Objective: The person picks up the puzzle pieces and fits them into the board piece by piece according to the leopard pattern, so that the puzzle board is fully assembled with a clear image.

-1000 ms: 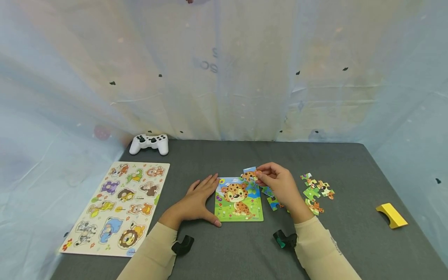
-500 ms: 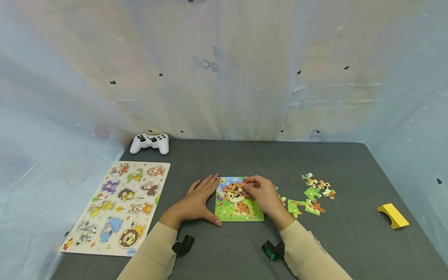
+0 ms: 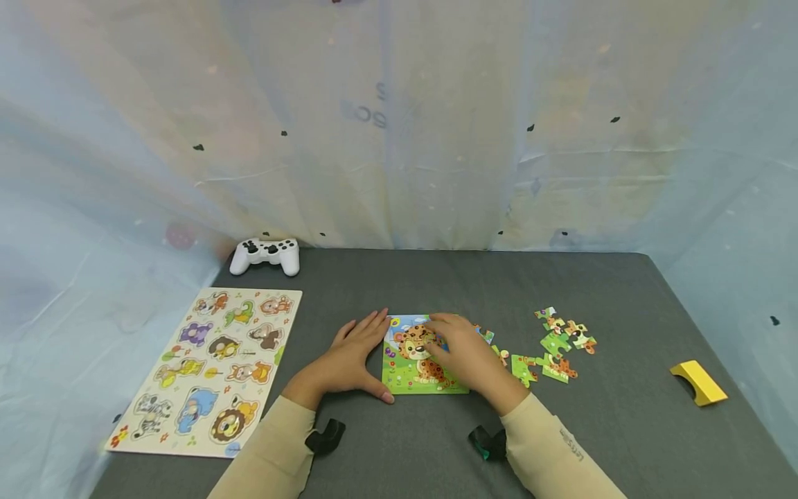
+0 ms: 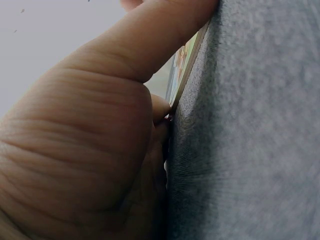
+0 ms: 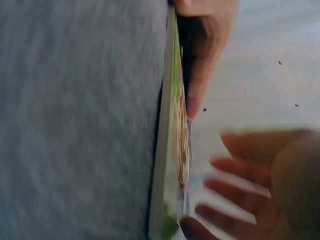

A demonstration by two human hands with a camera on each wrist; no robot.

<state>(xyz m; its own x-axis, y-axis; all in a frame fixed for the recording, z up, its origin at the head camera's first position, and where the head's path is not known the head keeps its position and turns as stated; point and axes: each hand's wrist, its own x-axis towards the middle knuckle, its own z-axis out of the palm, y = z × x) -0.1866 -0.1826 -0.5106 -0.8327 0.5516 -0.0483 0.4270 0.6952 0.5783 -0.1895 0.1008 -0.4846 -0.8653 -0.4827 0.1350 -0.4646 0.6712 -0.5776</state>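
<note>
A leopard puzzle (image 3: pixel 402 381) is lying flat around the middle of the gray tabletop (image 3: pixel 405 450), well in from its left and right edges. The person's left hand (image 3: pixel 352 357) is resting beside it, thumb and fingers spread wide, the fingertips touching the puzzle's far-left corner and the thumb its near-left one; it is grasping nothing. The right hand (image 3: pixel 464 350) is reaching over the puzzle's far-right part and hiding it. From the right wrist its fingers are showing blurred, stretched out and apart, so it is looking released, though I cannot tell how many of the fingertips are touching the surface. Loose jigsaw pieces (image 3: pixel 557 344) are lying to the right of the puzzle, some partly hidden behind that hand, others scattering toward the tabletop's right edge. Closer to that edge a yellow arched block (image 3: pixel 704 387) is sitting by itself. A white game controller (image 3: pixel 266 256) is resting at the far-left corner, and a large animal board (image 3: pixel 181 449) is stretching along the left edge, near the left sleeve (image 3: pixel 274 443). Behind the far edge a pale plastic sheet (image 3: pixel 436 159) is hanging.
</note>
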